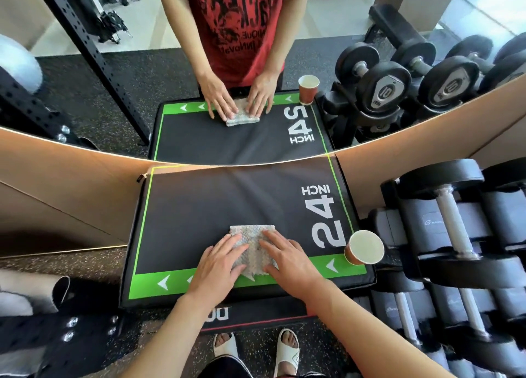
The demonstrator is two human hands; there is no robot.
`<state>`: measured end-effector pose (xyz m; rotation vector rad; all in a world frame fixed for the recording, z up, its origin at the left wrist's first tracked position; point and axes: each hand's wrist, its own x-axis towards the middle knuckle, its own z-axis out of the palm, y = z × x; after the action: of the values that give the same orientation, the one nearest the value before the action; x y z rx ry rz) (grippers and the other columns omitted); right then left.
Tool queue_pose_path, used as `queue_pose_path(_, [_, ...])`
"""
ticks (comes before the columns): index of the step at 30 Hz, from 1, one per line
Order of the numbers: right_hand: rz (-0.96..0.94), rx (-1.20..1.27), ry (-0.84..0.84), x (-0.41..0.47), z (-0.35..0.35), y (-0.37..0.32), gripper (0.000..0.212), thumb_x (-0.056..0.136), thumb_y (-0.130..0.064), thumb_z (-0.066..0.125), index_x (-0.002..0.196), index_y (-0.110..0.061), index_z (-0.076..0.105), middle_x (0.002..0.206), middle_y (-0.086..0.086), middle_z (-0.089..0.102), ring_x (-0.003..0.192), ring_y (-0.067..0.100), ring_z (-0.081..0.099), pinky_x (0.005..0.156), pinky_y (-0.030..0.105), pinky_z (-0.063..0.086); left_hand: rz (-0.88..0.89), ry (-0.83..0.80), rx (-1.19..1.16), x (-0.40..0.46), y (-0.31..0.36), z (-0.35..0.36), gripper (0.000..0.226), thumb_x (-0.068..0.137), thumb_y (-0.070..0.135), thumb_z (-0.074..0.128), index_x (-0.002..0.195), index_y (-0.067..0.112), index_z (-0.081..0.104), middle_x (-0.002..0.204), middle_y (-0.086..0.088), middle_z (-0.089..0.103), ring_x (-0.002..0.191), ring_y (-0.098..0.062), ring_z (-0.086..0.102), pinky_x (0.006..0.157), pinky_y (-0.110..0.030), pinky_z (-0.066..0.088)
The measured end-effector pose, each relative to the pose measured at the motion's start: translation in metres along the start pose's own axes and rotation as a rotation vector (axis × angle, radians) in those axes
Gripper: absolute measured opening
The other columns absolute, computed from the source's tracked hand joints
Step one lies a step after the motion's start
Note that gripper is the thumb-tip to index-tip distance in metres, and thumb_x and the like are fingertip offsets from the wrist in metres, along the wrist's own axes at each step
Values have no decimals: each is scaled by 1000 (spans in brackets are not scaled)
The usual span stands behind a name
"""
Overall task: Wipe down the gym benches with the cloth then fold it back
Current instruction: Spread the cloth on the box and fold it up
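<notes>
Pressing the folded cloth (253,245) flat on the counter (199,207), near its front edge: left hand (219,261) and right hand (287,259) lie on it, fingers straight, grip open, holding nothing. Likely folding stage, wiping seemingly done; cup (364,251) at right corner.

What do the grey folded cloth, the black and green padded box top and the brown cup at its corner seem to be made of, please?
The grey folded cloth looks like nubby microfibre or terry: its surface is bumpy and matt. The black and green padded box top seems to be vinyl over foam, smooth, faintly creased, with printed markings. The brown cup looks like paper, with a thin rolled rim and a pale inside.
</notes>
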<state>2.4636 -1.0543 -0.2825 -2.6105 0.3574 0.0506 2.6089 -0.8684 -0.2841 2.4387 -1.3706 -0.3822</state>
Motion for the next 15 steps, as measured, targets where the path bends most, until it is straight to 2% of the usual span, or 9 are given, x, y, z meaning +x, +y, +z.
queue_pose_path(8, [-3, 1, 11, 46, 9, -23, 63, 89, -27, 64, 149, -18, 48, 168, -2, 27, 156, 16, 20, 116, 42, 33, -23, -12, -18, 11, -41, -20, 57, 98, 35, 68, 152, 31, 51, 167, 8, 36, 157, -16, 27, 120, -51, 36])
queue_pose_path(15, [-11, -6, 3, 99, 22, -55, 66, 90, -30, 68, 151, -18, 47, 167, -1, 26, 156, 17, 20, 117, 42, 32, -30, -13, -28, 21, -96, -46, 56, 101, 36, 64, 154, 32, 47, 168, 9, 32, 158, -14, 22, 122, -50, 32])
